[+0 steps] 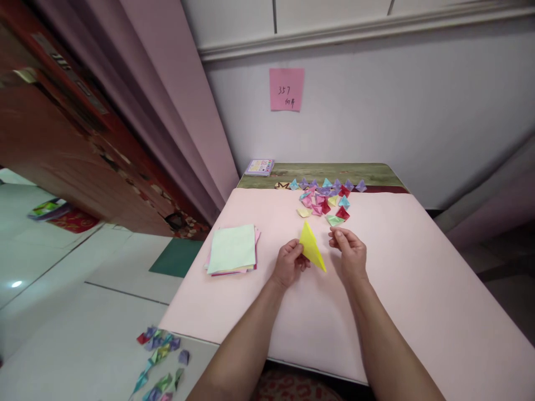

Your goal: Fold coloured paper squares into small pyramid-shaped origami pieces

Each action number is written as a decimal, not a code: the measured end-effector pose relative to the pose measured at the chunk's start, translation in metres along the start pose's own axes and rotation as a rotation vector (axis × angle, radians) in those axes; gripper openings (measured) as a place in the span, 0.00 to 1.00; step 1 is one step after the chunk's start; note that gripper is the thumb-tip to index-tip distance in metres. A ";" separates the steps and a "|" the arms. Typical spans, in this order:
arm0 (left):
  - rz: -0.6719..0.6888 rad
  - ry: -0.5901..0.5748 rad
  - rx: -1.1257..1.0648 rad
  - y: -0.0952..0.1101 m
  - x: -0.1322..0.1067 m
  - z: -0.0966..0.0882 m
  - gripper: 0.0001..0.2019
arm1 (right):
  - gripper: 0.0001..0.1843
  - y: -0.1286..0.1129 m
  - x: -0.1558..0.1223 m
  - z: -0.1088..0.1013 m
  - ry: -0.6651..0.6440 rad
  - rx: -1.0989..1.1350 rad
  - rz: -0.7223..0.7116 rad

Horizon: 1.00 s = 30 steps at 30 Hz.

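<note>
A sheet of yellow paper [311, 248], folded into a triangle, is pinched by my left hand [289, 262] just above the pink table cover. To its right, my right hand [350, 249] is raised, thumb and fingers drawn together near their tips; whether anything is between them is too small to make out. It is apart from the yellow paper. Beyond both hands lies a cluster of small folded paper pieces [321, 205] in pink, purple, blue, red, green and yellow. Left of my left hand rests a stack of square paper sheets [232, 249], pale green on top.
The table [397, 312] has a pink cover and a green wood-patterned far end, where a small stack of printed cards [259, 167] lies. More folded paper pieces [161, 348] are on the floor at lower left. A pink note [286, 89] is on the wall; a curtain [167, 100] hangs left.
</note>
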<state>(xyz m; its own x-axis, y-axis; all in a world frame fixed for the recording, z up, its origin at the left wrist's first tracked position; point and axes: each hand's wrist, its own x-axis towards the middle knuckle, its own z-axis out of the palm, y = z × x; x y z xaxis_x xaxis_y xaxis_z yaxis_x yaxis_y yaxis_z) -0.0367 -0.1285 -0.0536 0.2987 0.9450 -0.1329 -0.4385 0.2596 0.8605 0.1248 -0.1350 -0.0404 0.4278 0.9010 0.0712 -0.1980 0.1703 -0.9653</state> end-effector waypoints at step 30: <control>-0.024 0.081 -0.103 0.007 -0.004 0.005 0.20 | 0.20 -0.002 -0.014 0.017 -0.358 0.199 0.362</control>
<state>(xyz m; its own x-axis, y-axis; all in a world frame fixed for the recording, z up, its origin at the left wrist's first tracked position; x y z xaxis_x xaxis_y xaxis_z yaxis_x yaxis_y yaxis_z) -0.0371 -0.1317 -0.0445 0.2422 0.9503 -0.1956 -0.5182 0.2972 0.8020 0.1042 -0.1416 -0.0351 -0.0184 0.9897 -0.1422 -0.4547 -0.1350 -0.8804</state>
